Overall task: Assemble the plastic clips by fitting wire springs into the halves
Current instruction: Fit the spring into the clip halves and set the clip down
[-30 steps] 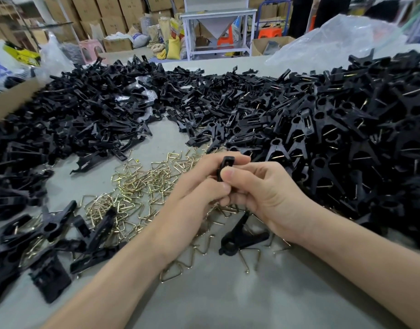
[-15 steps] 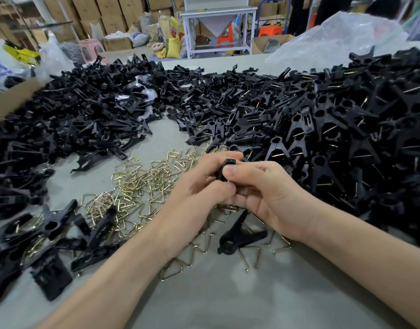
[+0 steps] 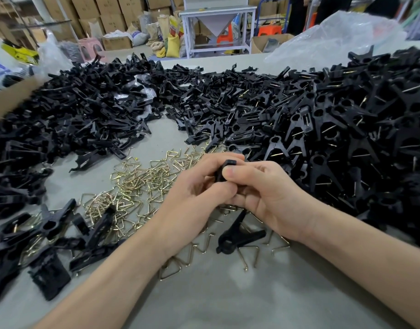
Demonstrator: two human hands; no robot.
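Both hands meet over the grey table (image 3: 228,293) around one black plastic clip (image 3: 224,168), only its top end showing between the fingers. My left hand (image 3: 192,193) curls round it from the left. My right hand (image 3: 263,193) grips it from the right, thumb pressed on its side. Whether a wire spring sits in it is hidden. A pile of brass wire springs (image 3: 137,184) lies just left of the hands. Another black clip (image 3: 237,236) lies on the table below the hands, over a few loose springs.
A big heap of black clips with springs (image 3: 334,129) fills the right side. Loose clip halves (image 3: 85,115) are heaped at the back left. Several clips (image 3: 45,233) lie at the near left. A clear plastic bag (image 3: 334,36) sits at the far right.
Almost nothing has moved. The hands stay pressed together on the clip and have shifted only slightly.
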